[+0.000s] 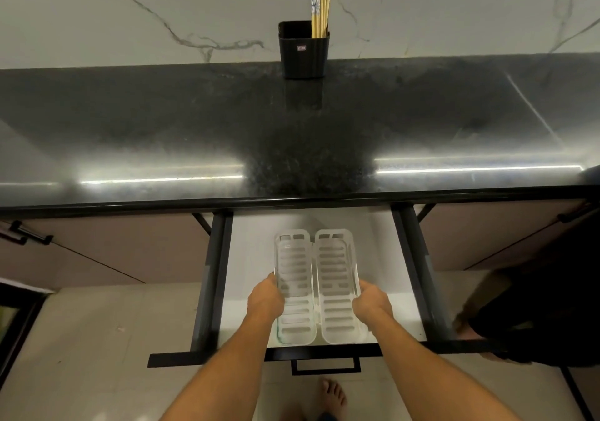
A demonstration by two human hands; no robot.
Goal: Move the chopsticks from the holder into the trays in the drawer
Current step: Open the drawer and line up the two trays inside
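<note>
A black holder stands at the back of the dark countertop against the marble wall, with several chopsticks upright in its right corner. Below the counter the drawer is pulled open. Two clear slotted trays lie side by side in it, the left tray and the right tray. My left hand grips the outer left edge of the left tray. My right hand grips the outer right edge of the right tray. Both trays hold nothing.
The black countertop overhangs the back of the drawer. The drawer's front panel with a black handle sits near my body. Closed cabinet fronts flank the drawer. A person's foot shows on the tiled floor, and a dark shape stands at the right.
</note>
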